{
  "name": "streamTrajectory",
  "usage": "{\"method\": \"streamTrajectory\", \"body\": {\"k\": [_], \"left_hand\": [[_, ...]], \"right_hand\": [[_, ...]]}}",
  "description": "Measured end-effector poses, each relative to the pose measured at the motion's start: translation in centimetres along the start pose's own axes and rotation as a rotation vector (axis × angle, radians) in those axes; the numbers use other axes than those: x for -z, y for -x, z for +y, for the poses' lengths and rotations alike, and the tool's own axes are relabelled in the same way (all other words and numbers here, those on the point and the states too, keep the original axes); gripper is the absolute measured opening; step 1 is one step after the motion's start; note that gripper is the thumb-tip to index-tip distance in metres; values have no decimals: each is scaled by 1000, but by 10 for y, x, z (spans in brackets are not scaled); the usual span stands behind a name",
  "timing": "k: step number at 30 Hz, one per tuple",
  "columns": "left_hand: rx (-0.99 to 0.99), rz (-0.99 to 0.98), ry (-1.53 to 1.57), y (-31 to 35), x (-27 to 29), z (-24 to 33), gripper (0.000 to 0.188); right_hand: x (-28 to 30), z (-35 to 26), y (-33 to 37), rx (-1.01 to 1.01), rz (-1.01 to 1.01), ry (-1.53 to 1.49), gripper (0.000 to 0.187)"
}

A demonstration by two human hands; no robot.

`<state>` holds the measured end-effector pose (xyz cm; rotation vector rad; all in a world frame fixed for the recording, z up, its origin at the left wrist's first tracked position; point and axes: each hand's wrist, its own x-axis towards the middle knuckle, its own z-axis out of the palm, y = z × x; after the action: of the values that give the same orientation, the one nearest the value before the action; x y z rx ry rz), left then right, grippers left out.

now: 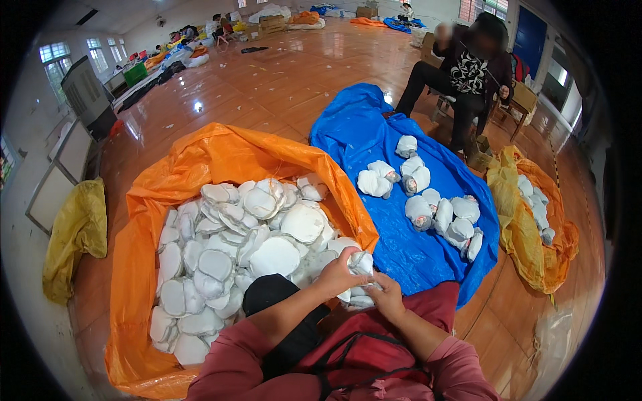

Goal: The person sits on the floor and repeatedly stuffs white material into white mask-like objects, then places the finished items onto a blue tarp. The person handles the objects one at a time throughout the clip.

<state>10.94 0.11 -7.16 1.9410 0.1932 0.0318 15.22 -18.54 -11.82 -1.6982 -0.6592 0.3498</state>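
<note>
Over the near right edge of an orange woven sack (pixel 281 150), both hands grip one white padded fabric piece (pixel 360 262). My left hand (pixel 334 273) has its thumb and fingers closed on its left side. Lower down on the right, my right hand (pixel 386 295) pinches its underside; its fingertips are partly hidden. A big heap of flat, rounded white fabric pieces (pixel 276 258) fills the orange sack. To the right, several plump white-and-grey stuffed pieces (pixel 459 229) lie on a blue sheet (pixel 361 123).
A seated person (pixel 468 73) works beyond the blue sheet, beside a small cardboard box (pixel 479 154). Yellow-and-orange sacking (pixel 511 230) holds more grey-white pieces at right. A yellow sack (pixel 77 230) leans by the left wall. More people and piles occupy the far end.
</note>
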Motion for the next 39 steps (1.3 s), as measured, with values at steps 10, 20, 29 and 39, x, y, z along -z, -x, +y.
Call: {"method": "streamTrajectory", "body": {"k": [10, 20, 29, 39], "left_hand": [[74, 90, 206, -7, 4, -15, 67], [224, -565, 775, 13, 8, 25, 63], [246, -576, 880, 14, 7, 36, 62], [229, -573, 958, 5, 2, 29, 53]], "right_hand": [[16, -18, -14, -153, -176, -237, 27], [12, -30, -22, -545, -132, -808, 33], [10, -40, -25, -544, -120, -855, 30], [10, -24, -27, -468, -21, -875, 24]]}}
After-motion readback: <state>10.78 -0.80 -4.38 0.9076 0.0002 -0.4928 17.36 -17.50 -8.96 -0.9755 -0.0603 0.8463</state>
